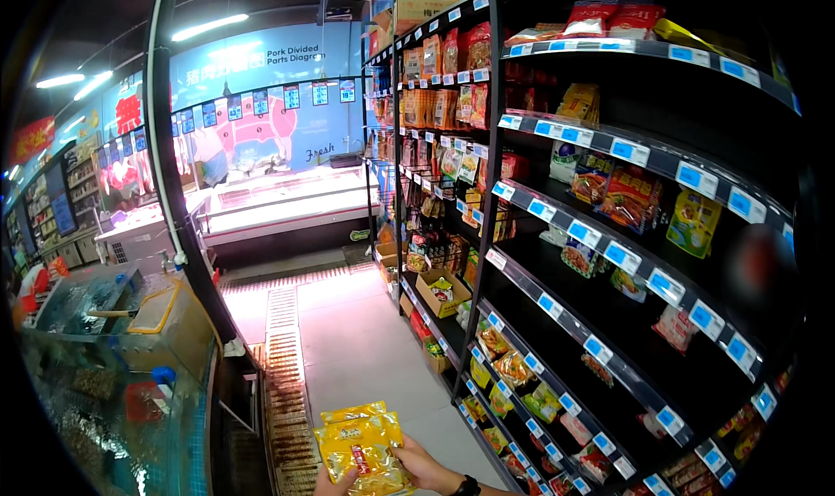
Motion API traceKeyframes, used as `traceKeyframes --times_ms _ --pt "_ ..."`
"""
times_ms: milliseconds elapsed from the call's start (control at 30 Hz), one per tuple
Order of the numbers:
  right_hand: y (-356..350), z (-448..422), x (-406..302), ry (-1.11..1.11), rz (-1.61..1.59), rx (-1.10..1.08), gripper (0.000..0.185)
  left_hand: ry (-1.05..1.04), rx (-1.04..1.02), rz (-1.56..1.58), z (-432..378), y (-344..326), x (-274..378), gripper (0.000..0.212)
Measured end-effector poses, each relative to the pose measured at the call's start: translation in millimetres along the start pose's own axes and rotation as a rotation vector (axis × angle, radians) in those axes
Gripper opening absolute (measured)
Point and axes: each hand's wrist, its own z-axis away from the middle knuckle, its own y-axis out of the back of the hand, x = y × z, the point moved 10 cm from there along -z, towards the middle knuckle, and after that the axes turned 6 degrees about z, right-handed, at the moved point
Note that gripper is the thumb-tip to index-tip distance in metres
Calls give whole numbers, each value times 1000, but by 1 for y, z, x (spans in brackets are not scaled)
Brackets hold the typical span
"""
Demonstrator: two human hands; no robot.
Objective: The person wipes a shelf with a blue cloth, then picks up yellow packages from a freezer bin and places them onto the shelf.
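Observation:
Several yellow plastic food packets (355, 440) are held together in a stack low in the view, above the tiled floor. My left hand (336, 481) grips their lower left edge, with the thumb on the front packet. From the right, my right hand (421, 465) is closed on their right edge; a black band (467, 486) circles that wrist. Beside my right hand, bagged foods (512, 369) lie on the lower levels of a black shelf rack. Higher up, a few yellow packets (579, 102) stand on a shelf.
Black shelving with price tags (584, 233) runs along the right. An open carton (443, 292) sits on a farther shelf. Glass water tanks (117, 372) and a dark post (196, 248) line the left. A floor grate (284, 365) leads towards a lit meat counter (287, 202).

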Motion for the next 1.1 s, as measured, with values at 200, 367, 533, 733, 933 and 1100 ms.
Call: traceKeyframes --times_ms 200,367,533,733,933,1100 --pt "21 -105 9 -9 -138 -58 44 182 -181 524 -129 -15 -38 42" --pt "11 -163 -92 536 721 30 88 165 -233 456 -249 -15 -41 44" --pt "40 -266 -135 303 918 98 68 136 -469 477 -352 -57 35 46" --pt "24 -334 -250 283 1105 204 70 132 -634 682 -455 -86 87 48" --pt "59 -354 -298 146 1441 215 41 224 -693 468 -521 -132 90 49" --pt "72 -336 -360 357 1826 470 33 -222 -770 130 -508 -207 162 57"
